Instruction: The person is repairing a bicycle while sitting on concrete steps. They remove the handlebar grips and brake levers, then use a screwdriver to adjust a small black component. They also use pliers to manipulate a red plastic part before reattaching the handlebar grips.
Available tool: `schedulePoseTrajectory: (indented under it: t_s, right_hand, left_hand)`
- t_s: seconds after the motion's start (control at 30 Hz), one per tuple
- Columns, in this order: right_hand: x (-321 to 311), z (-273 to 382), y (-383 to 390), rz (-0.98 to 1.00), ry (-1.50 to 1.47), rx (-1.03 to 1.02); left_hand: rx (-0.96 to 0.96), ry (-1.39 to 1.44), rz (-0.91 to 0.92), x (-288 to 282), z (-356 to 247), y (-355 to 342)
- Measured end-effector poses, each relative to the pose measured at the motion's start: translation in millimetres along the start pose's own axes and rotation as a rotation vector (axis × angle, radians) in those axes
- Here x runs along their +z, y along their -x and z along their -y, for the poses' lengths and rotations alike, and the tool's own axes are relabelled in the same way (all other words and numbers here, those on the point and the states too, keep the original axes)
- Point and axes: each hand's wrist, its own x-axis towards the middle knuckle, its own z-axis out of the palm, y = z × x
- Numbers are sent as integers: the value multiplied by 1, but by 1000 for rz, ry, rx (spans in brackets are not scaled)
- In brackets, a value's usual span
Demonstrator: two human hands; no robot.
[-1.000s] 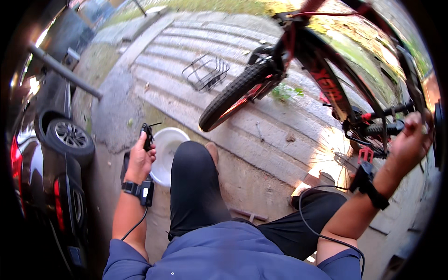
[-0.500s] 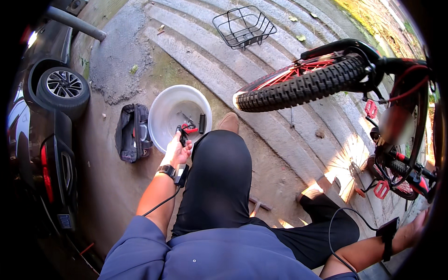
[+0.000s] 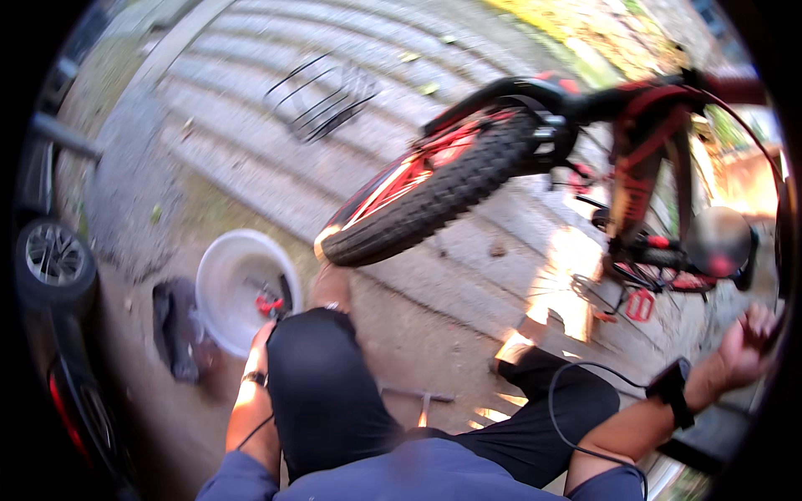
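Observation:
My left hand (image 3: 261, 338) is at the white plastic tub (image 3: 217, 275), beside my left knee, which partly hides it; its curled fingertips are at something dark I cannot make out. Red and black small items (image 3: 268, 306) lie in the tub. A dark open bag (image 3: 174, 326) sits left of it. My right hand (image 3: 748, 342) has curled fingers at the blurred right edge, below the bicycle; what they grip is hidden. The black and red bicycle leans across the upper right, its front tyre (image 3: 426, 200) near my left foot.
A wire basket (image 3: 322, 100) lies on the ridged concrete slope (image 3: 242, 159). A dark parked car (image 3: 54, 326) and a grey pole (image 3: 67, 134) are at the left. A metal T-shaped tool (image 3: 418, 394) lies between my legs. A red pedal (image 3: 639, 305) shows below the bicycle frame.
Since a second ago, my left hand has lowered the black object to the tub. My right hand has moved down, and the bicycle's front end has swung and tilted. The view has also shifted.

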Motion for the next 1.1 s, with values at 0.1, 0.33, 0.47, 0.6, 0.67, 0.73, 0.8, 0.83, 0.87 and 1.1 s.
schedulePoseTrajectory:
  t_s: [0.1, 0.33, 0.47, 0.6, 0.67, 0.73, 0.8, 0.83, 0.87, 1.1]
  right_hand:
    - [32, -9, 13, -128, 35, -66]
    - [56, -22, 29, -240, -54, -38]
    - [67, -21, 32, -210, 13, -54]
    - [69, -23, 33, -288, 9, -51]
    - [69, -25, 34, -260, -24, -37]
    - [72, -24, 34, -289, -43, -30]
    - [75, -21, 35, -265, -71, -8]
    - [78, -21, 35, -271, -67, -2]
    - [81, -22, 34, -280, -67, 5]
    - [81, -8, 33, -185, 18, 57]
  left_hand:
    - [113, -68, 21, 19, -25, 17]
    - [743, -242, 126, 183, -133, 206]
    - [1025, -348, 514, 314, -135, 349]
    - [1082, -615, 967, 413, -88, 426]
    - [1052, -643, 1053, 451, -64, 451]
    - [998, -601, 1116, 482, -44, 470]
    - [911, -516, 1167, 508, -29, 487]
    - [892, -523, 1202, 517, -25, 492]
    - [872, -530, 1238, 525, -22, 497]
    - [701, -533, 1266, 563, 7, 518]
